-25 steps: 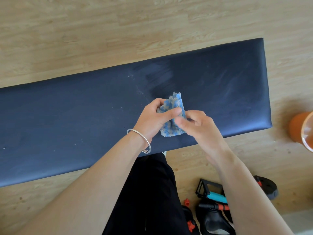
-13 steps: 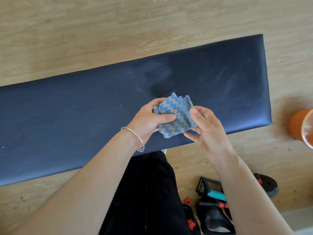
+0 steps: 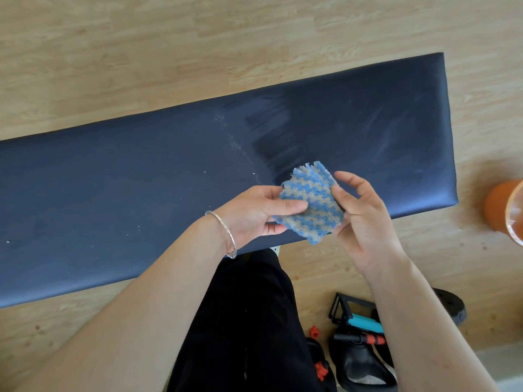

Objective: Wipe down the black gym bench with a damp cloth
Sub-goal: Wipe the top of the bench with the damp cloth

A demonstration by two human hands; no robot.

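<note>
The black gym bench (image 3: 113,193) runs across the view from the left edge to the right, on a light wood floor. Its right part shows wiped streaks; pale crumbs and dust specks lie along its middle. I hold a small blue and grey patterned cloth (image 3: 314,205) flat above the bench's near edge. My left hand (image 3: 254,213), with a silver bangle on the wrist, pinches the cloth's left side under the thumb. My right hand (image 3: 359,210) touches the cloth's right edge with thumb and fingertips, its other fingers spread.
An orange container (image 3: 503,207) with a clear rim stands on the floor at the right edge. Black exercise gear with teal and red parts (image 3: 359,335) lies on the floor at the bottom right. My black-clothed leg (image 3: 246,321) is below the bench.
The cloth, bunched between both hands a second ago, has been spread out flat. My right hand's fingers have loosened and opened along its right edge.
</note>
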